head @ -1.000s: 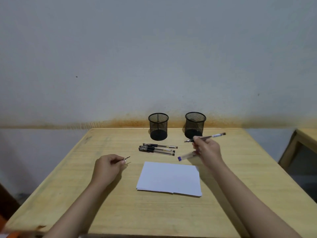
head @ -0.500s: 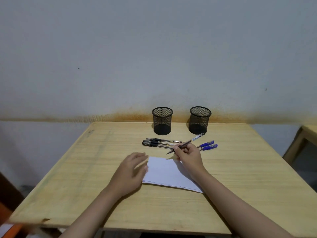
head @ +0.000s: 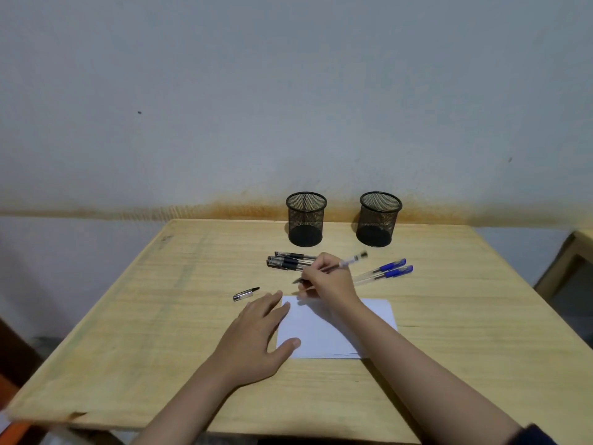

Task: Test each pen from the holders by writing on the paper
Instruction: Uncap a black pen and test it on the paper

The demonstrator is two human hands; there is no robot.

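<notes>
- The right hand (head: 324, 281) pinches a pen (head: 348, 261) with its tip pointing down, at the far left corner of the paper (head: 324, 332).
- The paper lies flat on the wooden table (head: 128, 316).
- The left hand (head: 256, 335) lies flat with straight fingers on the paper's left edge, gripping nothing.
- A pen cap (head: 245, 294) lies just left of the paper.
- Black pens (head: 287, 262) and blue pens (head: 386, 271) lie behind the paper.
- Two mesh holders (head: 305, 218) (head: 379, 218) stand at the back.
</notes>
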